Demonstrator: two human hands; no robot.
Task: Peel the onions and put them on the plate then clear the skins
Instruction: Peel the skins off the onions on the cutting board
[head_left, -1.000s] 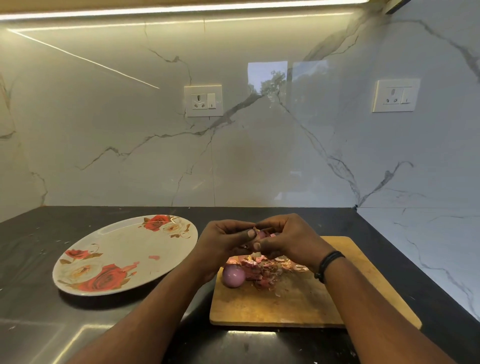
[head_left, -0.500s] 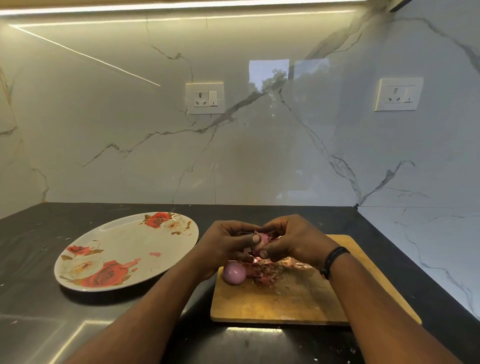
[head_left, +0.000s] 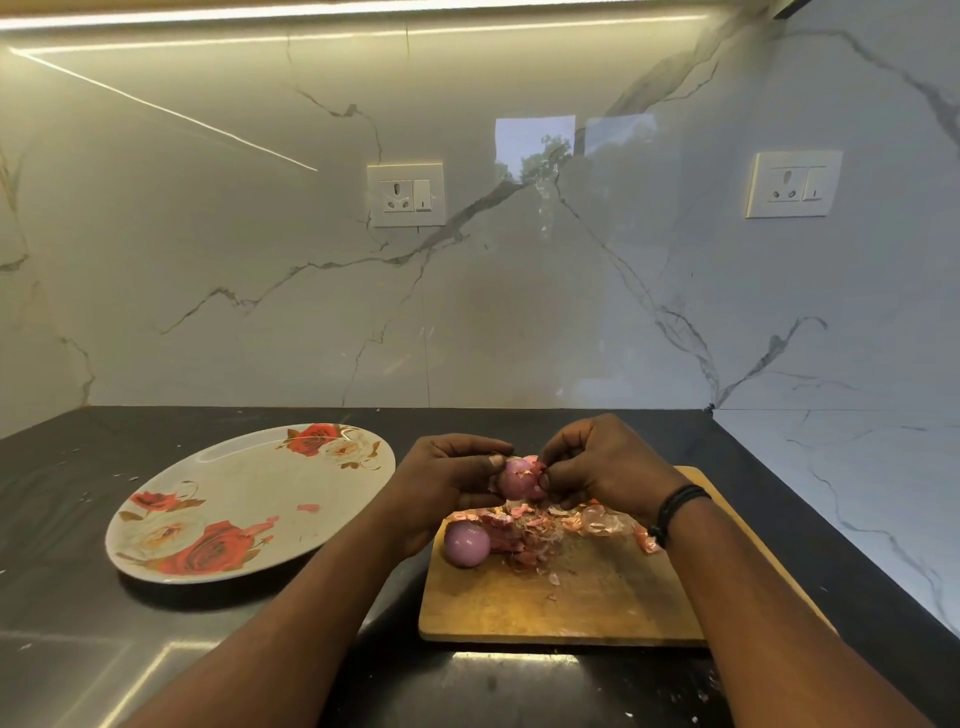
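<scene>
Your left hand (head_left: 447, 480) grips a small red onion (head_left: 519, 479) above the far edge of the wooden cutting board (head_left: 561, 605). Your right hand (head_left: 605, 467) pinches a bit of skin at the onion's top, fingers curled. A second peeled onion (head_left: 466, 543) sits on the board's far-left corner, touching the pile of skins (head_left: 540, 535). The floral plate (head_left: 249, 501) lies left of the board on the dark surface (head_left: 67, 613), holding only a few skin scraps. A black wristband (head_left: 675, 506) is on your right wrist.
</scene>
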